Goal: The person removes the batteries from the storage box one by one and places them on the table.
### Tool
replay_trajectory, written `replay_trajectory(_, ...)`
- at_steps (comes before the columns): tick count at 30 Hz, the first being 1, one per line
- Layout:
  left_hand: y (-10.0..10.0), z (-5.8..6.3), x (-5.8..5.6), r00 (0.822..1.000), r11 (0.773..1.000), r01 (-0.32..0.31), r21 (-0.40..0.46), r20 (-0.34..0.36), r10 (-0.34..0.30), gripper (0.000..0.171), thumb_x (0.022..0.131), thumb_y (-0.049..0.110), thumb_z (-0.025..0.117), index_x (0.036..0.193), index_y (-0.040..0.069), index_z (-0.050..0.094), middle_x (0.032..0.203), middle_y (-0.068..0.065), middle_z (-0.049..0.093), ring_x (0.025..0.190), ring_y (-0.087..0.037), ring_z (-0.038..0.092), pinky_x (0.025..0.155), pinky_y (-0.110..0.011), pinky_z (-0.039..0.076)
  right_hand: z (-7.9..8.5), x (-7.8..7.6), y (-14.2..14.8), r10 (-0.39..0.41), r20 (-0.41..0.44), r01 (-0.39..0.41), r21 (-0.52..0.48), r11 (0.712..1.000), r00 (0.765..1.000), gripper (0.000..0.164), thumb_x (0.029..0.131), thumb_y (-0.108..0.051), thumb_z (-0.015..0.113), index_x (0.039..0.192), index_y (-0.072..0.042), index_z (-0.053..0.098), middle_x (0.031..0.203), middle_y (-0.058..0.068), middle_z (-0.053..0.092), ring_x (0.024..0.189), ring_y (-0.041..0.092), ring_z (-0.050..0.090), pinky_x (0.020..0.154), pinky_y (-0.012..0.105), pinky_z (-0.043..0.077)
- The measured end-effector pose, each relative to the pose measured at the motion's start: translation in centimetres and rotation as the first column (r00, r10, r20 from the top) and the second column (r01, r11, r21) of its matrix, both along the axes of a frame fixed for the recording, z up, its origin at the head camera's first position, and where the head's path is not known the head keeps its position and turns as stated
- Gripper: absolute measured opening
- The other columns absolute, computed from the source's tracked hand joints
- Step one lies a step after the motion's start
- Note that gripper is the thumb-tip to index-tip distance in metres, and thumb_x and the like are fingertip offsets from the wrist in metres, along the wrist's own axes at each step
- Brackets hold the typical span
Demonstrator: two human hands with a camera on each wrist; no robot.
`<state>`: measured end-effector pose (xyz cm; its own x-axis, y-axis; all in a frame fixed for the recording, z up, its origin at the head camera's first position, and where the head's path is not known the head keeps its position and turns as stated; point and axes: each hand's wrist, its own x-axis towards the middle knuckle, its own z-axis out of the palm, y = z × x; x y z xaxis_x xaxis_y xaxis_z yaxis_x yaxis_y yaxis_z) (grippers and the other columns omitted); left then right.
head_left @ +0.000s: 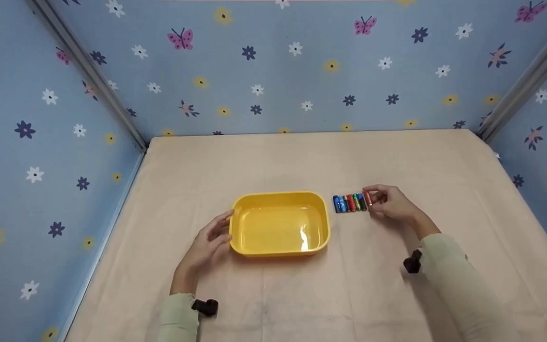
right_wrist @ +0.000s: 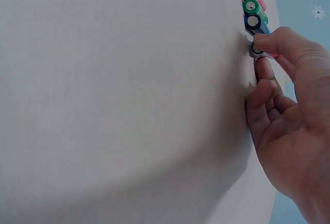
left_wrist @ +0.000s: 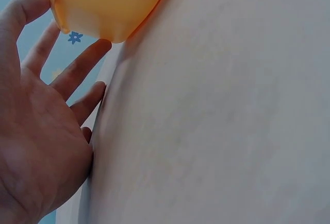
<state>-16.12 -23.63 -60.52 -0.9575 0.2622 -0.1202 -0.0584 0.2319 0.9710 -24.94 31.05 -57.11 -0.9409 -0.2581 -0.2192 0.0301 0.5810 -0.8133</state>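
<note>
A yellow tray (head_left: 279,252) with rounded corners stands on the cloth-covered table. At its left side, the fingers of my left hand (head_left: 209,240) touch the rim and wall, loosely spread, as the left wrist view also shows. To the right of the tray, several AA-size batteries in blue, red, green and dark wraps lie side by side in a row (head_left: 350,203). My right hand (head_left: 392,204) pinches a red-and-silver battery (head_left: 368,198) at the row's right end, its thumb over the near end in the right wrist view.
Beige cloth (head_left: 302,294) covers the table. Blue walls (head_left: 292,80) with flowers and butterflies close off the back and both sides. A small black camera (head_left: 205,307) is on the left wrist, another (head_left: 413,261) on the right.
</note>
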Motion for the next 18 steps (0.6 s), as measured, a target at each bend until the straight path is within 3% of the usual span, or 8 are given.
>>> replay_trajectory(6,0.1,0.14,0.09,1.0,1.0,0.003,0.011,0.009,-0.003,0.066,0.113,0.018,0.069,0.174,0.021,0.045,0.171,-0.017,0.055,0.158,-0.038,0.055,0.126,-0.031,0.051,0.16,-0.13,-0.05,0.019,0.022,-0.02,0.019,1.0,1.0,0.065,0.094,0.003,0.073,0.157,0.006,0.06,0.126,0.023,0.067,0.103,0.021,0.054,0.077,0.02,0.047)
replay_trajectory(11,0.04,0.07,0.1,1.0,1.0,0.002,0.001,-0.001,-0.002,0.065,0.113,0.018,0.068,0.174,0.02,0.045,0.17,-0.017,0.057,0.159,-0.037,0.054,0.119,-0.02,0.05,0.07,-0.03,0.04,0.035,0.008,-0.035,-0.02,0.999,0.999,0.064,0.094,0.006,0.074,0.156,0.01,0.059,0.127,0.029,0.067,0.102,0.02,0.054,0.078,0.018,0.046)
replay_trajectory(18,0.03,-0.08,0.11,1.0,1.0,-0.003,-0.003,-0.017,0.003,0.064,0.113,0.017,0.068,0.173,0.02,0.046,0.169,-0.016,0.058,0.161,-0.037,0.052,0.119,-0.016,0.046,0.34,0.14,0.01,0.015,0.038,-0.014,-0.028,0.999,0.999,0.064,0.095,0.003,0.075,0.157,0.007,0.059,0.13,0.026,0.066,0.104,0.021,0.053,0.08,0.018,0.046)
